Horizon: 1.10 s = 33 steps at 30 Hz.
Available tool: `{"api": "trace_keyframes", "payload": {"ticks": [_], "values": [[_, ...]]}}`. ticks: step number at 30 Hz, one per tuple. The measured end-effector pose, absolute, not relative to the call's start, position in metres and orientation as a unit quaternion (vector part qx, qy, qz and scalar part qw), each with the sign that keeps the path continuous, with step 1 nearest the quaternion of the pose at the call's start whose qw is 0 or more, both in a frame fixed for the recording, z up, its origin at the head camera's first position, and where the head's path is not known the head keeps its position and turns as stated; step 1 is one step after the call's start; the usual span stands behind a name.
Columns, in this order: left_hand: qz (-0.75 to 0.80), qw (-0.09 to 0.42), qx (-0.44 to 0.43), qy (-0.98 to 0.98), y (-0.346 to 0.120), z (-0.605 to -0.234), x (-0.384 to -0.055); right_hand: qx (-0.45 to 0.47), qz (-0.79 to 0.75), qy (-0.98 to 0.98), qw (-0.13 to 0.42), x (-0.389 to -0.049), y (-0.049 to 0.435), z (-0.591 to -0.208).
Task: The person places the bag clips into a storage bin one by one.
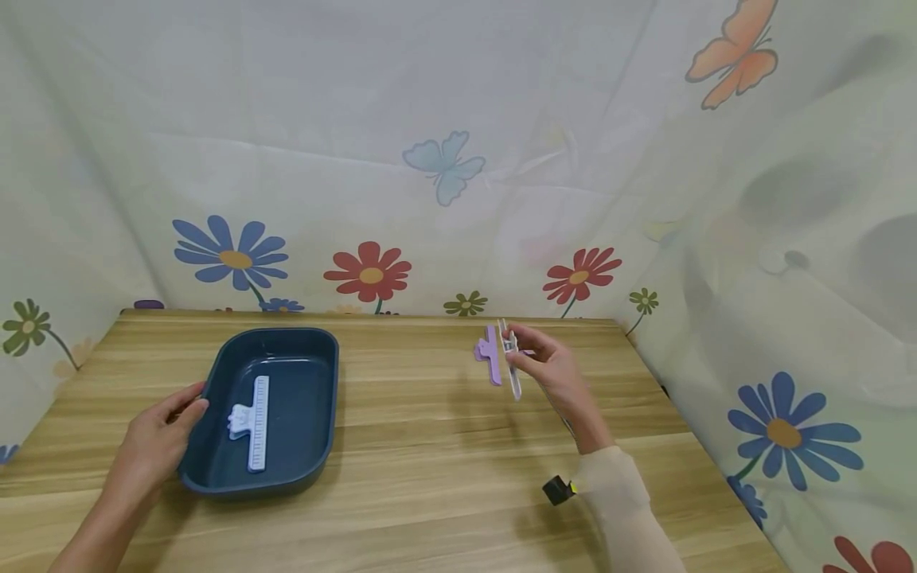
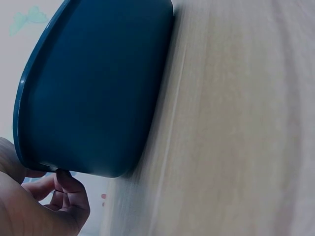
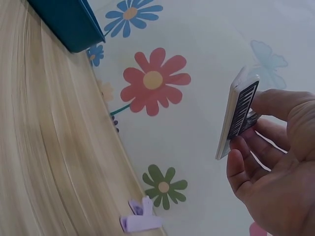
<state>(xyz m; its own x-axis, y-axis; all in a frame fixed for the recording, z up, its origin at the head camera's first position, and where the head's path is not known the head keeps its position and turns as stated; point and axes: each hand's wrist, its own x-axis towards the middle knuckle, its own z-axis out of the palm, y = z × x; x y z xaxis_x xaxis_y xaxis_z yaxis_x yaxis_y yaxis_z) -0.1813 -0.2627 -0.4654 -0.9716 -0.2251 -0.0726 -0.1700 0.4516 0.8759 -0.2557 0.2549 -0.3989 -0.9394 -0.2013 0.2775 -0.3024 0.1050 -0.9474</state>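
Note:
My left hand (image 1: 159, 434) grips the left rim of a dark blue plastic basin (image 1: 301, 469), its thumb at the rim. In the left wrist view the basin's side (image 2: 93, 93) stands against the wooden surface. A pale blue ruler-edged clip (image 1: 259, 422) lies inside the basin. Over the table's right part, my right hand (image 1: 555, 370) pinches a white clip (image 1: 514, 378); in the right wrist view this clip (image 3: 242, 110) shows black-and-white stripes and is held clear of the table. Just left of it, a purple clip (image 1: 493, 356) lies on the table.
A small black object with a yellow edge (image 1: 559, 490) lies near the right forearm. The wooden table (image 1: 415, 446) meets a flower-printed cloth (image 1: 444, 95) at the back and sides. Something dark purple (image 1: 148, 304) shows at the back left edge.

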Motion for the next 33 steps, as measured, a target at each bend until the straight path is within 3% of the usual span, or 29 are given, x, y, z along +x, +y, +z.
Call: {"api": "trace_keyframes", "payload": {"ticks": [33], "values": [[-0.514, 0.021, 0.119, -0.849, -0.263, -0.465, -0.181, 0.242, 0.603, -0.76, 0.01, -0.262, 0.189, -0.395]]}}
